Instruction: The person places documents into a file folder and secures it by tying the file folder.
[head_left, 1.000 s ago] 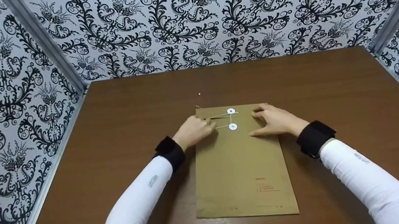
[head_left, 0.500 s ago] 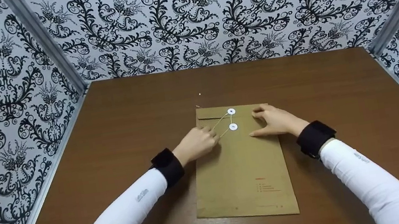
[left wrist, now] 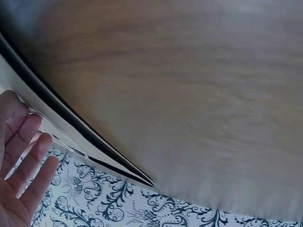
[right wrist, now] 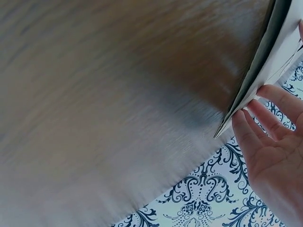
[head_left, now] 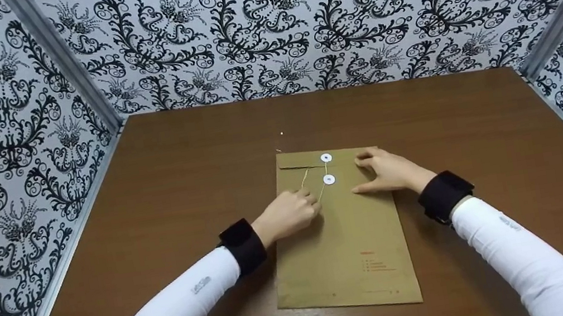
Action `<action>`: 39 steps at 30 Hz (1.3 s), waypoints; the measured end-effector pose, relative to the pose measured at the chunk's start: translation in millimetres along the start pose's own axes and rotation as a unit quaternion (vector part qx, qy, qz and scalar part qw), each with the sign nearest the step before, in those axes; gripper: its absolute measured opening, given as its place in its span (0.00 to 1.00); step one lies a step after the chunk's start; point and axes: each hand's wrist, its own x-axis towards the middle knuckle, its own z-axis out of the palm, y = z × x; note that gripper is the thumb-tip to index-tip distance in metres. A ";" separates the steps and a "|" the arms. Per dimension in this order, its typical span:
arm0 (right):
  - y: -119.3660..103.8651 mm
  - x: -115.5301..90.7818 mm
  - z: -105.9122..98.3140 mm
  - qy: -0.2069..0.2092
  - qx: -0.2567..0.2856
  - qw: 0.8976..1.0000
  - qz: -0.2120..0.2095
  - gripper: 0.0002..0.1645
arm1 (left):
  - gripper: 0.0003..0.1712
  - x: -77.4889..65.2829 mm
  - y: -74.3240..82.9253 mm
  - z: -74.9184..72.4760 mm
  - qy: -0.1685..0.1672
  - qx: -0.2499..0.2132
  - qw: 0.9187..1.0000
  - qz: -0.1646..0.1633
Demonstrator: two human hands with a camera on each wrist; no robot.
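A brown paper envelope (head_left: pixel 348 238) lies flat on the table, its folded flap (head_left: pixel 293 161) at the far end. Two white round buttons, an upper one (head_left: pixel 326 157) and a lower one (head_left: pixel 329 179), are joined by a thin string (head_left: pixel 322 191). My left hand (head_left: pixel 290 214) pinches the string over the envelope's left part, below the buttons; the left wrist view has the hand (left wrist: pixel 23 175) at its edge. With fingertips touching the envelope's upper right edge, my right hand (head_left: pixel 388 169) steadies there, fingers spread. The right wrist view shows these fingertips (right wrist: pixel 240 118) against the envelope (right wrist: pixel 272 61).
The brown wooden table (head_left: pixel 190 150) extends around the envelope. A small white speck (head_left: pixel 281 133) lies beyond the flap. Patterned black-and-white walls (head_left: pixel 260 25) enclose the back and sides, with grey metal posts (head_left: pixel 67 56) at the corners.
My left hand has moved down and slightly right, drawing the string from beside the flap to below the lower button. The right hand and the envelope have stayed in place.
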 end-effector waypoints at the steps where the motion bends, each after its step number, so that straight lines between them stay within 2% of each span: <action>1: -0.2 -0.1 -0.1 0.001 -0.002 1.000 -0.002 0.49 | 0.08 1.1 1.3 -0.4 -0.001 0.000 1.000 0.000; 9: -1.7 -1.7 -2.6 -0.011 0.009 1.000 0.005 0.49 | 0.08 11.8 10.6 -6.9 -0.012 -0.007 1.000 -0.002; 19: 0.1 -0.8 -0.5 0.000 0.008 1.000 -0.001 0.49 | 0.09 19.9 23.4 -7.8 -0.012 0.000 1.000 -0.018; 30: -1.7 -1.0 0.9 0.001 -0.014 1.000 -0.004 0.49 | 0.08 18.3 25.0 -7.3 -0.032 -0.008 0.999 -0.031; 36: -1.2 0.0 1.2 0.005 -0.023 1.000 -0.001 0.49 | 0.11 16.5 24.0 -7.0 -0.025 -0.068 0.996 -0.055; 39: -1.2 -0.5 -0.1 0.004 -0.002 1.000 0.007 0.49 | 0.14 15.3 21.5 -7.5 -0.019 -0.102 0.992 -0.067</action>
